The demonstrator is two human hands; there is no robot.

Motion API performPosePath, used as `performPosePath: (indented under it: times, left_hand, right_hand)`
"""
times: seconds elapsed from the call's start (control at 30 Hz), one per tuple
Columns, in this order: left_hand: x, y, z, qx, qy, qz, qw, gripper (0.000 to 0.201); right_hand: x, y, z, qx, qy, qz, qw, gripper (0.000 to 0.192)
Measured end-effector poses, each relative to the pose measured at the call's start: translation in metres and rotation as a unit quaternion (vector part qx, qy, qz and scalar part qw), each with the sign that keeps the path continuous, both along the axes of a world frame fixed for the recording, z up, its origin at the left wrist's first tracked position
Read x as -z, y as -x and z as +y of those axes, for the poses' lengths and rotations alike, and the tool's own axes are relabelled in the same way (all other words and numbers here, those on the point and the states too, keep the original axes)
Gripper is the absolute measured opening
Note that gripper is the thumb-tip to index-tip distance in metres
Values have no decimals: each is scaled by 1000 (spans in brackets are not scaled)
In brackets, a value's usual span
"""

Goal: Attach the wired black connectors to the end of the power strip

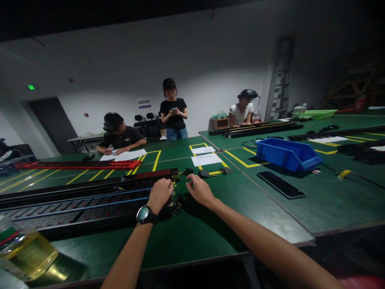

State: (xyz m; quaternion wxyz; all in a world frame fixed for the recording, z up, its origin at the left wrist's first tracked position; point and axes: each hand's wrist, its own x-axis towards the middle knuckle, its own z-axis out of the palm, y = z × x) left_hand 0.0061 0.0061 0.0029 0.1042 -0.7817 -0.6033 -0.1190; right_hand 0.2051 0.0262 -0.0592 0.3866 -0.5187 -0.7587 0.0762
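Note:
My left hand (pixel 161 195), with a watch on its wrist, is at the right end of a long black bar (pixel 75 206) that has blue strips and red dots. Its fingers are curled beside short yellow-green wires (pixel 174 185); what they grip is hidden. My right hand (pixel 201 190) hovers just to the right, thumb and forefinger bent and slightly apart, with nothing visible between them. Just beyond its fingertips sits a small black bracket (pixel 188 171). Another dark bracket (pixel 178 204) lies below the bar's end, between my hands.
More black brackets (pixel 226 170), white paper labels (pixel 206 160), a phone (pixel 281 184) and a blue bin (pixel 287 155) are on the green table. A bottle of yellow liquid (pixel 28 255) stands near left. A red frame (pixel 78 164) lies further back. Three people are across the table.

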Motion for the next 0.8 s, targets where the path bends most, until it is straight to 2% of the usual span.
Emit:
performPosePath:
  times: [0.33,0.5,0.67,0.8]
  left_hand:
    - [3,3,3,-56,44,-74,995,23]
    - [9,1,5,17,45,-109,993,28]
    - [15,9,10,49,44,-174,983,31]
    - [19,14,13,80,50,-200,975,30]
  right_hand:
    - [-4,0,-3,-14,43,-13,999,20]
    - [-5,-1,-2,-12,42,-24,999,20]
    - [-10,-22,16,67,32,-25,997,23]
    - [-15,-57,37,179,58,18,982,27]
